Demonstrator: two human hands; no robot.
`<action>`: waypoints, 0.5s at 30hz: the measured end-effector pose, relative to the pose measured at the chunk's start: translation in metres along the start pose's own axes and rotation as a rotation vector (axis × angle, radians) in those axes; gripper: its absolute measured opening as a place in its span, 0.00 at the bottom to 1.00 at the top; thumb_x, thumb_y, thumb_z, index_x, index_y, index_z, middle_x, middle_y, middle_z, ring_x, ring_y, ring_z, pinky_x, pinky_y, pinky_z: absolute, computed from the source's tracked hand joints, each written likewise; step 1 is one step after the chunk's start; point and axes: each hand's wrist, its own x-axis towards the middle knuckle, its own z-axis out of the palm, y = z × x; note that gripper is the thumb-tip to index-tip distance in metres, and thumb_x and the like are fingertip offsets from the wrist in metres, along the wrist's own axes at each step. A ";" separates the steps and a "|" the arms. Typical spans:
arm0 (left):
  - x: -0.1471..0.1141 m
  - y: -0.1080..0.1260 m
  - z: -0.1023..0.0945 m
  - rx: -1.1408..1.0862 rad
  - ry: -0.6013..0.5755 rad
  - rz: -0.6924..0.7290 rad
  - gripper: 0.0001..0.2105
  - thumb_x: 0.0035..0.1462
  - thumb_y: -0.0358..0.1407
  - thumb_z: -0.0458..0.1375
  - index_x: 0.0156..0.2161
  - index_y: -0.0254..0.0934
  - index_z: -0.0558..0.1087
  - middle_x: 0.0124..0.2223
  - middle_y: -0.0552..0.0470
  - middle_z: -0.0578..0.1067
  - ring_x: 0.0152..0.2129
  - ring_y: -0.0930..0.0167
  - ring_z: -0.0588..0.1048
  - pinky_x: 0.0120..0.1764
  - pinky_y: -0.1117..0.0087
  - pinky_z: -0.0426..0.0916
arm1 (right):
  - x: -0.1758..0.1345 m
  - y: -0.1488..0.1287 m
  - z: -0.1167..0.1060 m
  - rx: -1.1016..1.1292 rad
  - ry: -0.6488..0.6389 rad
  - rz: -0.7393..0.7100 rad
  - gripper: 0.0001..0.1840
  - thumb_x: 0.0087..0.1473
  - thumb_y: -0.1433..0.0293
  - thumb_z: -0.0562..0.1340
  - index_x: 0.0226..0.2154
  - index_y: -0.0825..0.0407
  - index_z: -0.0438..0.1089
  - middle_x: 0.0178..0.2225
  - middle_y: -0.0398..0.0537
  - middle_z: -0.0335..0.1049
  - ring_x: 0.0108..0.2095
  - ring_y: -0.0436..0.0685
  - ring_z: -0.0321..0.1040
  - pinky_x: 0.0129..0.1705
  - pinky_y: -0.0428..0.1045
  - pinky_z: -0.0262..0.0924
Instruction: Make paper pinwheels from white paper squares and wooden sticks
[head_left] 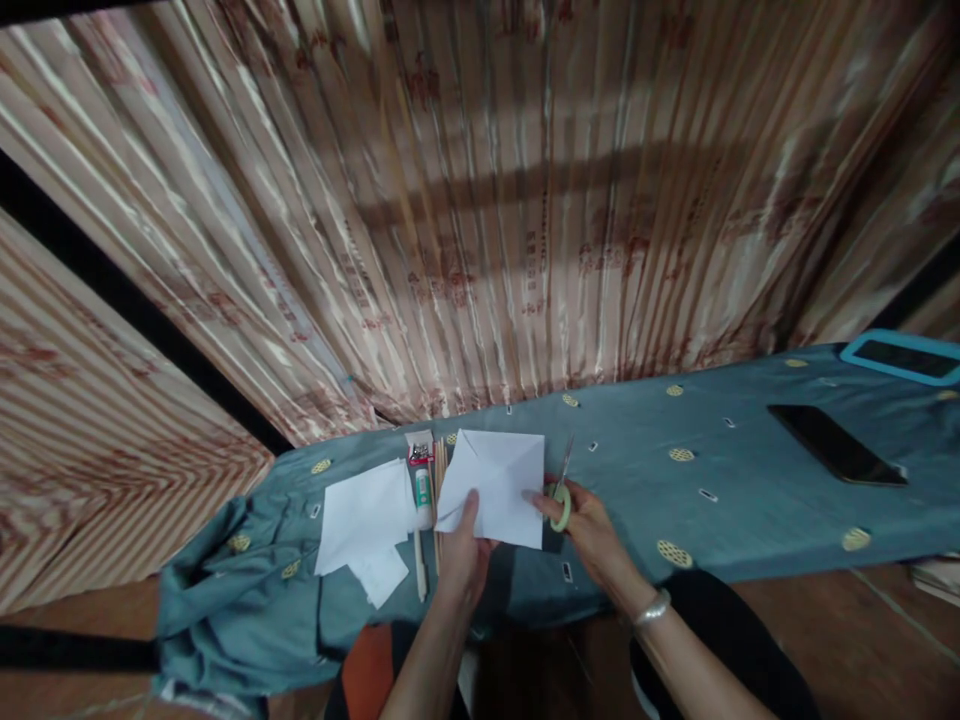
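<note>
Right forearm (694,645); scissors (561,491) lengthwise, blades (568,461) forward

White paper (504,480), pale green scissor handles (562,491), teal cloth (630,455) with yellow motifs, red-patterned beige curtain (480,230)

Flat black device (836,443) on teal patterned cloth (630,450); blue-framed device (907,357) near; pleated curtain (487,240) behind.

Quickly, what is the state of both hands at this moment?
Left hand: closed on the white paper, thumb on top.
Right hand: holding the green-handled scissors, one fingertip over the paper's right edge.
</note>
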 end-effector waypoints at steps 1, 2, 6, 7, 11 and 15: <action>0.003 0.004 -0.002 -0.009 0.023 0.015 0.18 0.57 0.27 0.61 0.53 0.38 0.70 0.45 0.45 0.80 0.35 0.69 0.81 0.42 0.68 0.76 | 0.000 0.001 -0.001 -0.057 -0.024 -0.007 0.31 0.27 0.55 0.76 0.34 0.53 0.74 0.29 0.46 0.77 0.31 0.58 0.71 0.33 0.50 0.63; 0.006 0.008 -0.004 -0.015 0.047 0.031 0.16 0.58 0.27 0.60 0.52 0.38 0.72 0.44 0.46 0.80 0.34 0.70 0.81 0.41 0.69 0.76 | 0.000 0.003 -0.003 -0.113 -0.056 -0.006 0.33 0.28 0.53 0.76 0.36 0.53 0.73 0.29 0.47 0.76 0.30 0.58 0.71 0.32 0.49 0.63; 0.015 0.028 -0.011 -0.013 0.137 0.110 0.10 0.60 0.27 0.57 0.46 0.37 0.75 0.44 0.46 0.80 0.33 0.71 0.81 0.40 0.71 0.75 | -0.003 0.009 -0.009 -0.299 -0.294 0.023 0.36 0.42 0.43 0.66 0.42 0.54 0.73 0.30 0.50 0.77 0.27 0.55 0.70 0.27 0.48 0.60; 0.017 0.033 -0.011 -0.019 0.159 0.128 0.10 0.60 0.27 0.57 0.46 0.37 0.75 0.44 0.47 0.80 0.33 0.71 0.81 0.40 0.71 0.75 | -0.005 0.011 -0.010 -0.336 -0.371 0.032 0.35 0.44 0.43 0.64 0.43 0.54 0.73 0.30 0.51 0.77 0.28 0.55 0.70 0.28 0.48 0.60; 0.021 0.046 -0.013 -0.033 0.226 0.188 0.12 0.61 0.26 0.55 0.48 0.36 0.74 0.43 0.47 0.81 0.31 0.72 0.80 0.40 0.71 0.76 | -0.014 0.013 -0.012 -0.443 -0.613 0.102 0.35 0.45 0.44 0.64 0.44 0.55 0.73 0.32 0.51 0.76 0.30 0.53 0.69 0.33 0.48 0.62; 0.025 0.047 -0.015 -0.029 0.212 0.220 0.13 0.60 0.25 0.55 0.50 0.35 0.73 0.42 0.47 0.81 0.31 0.72 0.80 0.42 0.71 0.75 | -0.021 0.015 -0.009 -0.518 -0.703 0.169 0.35 0.47 0.44 0.63 0.44 0.56 0.72 0.31 0.50 0.75 0.28 0.52 0.67 0.31 0.47 0.59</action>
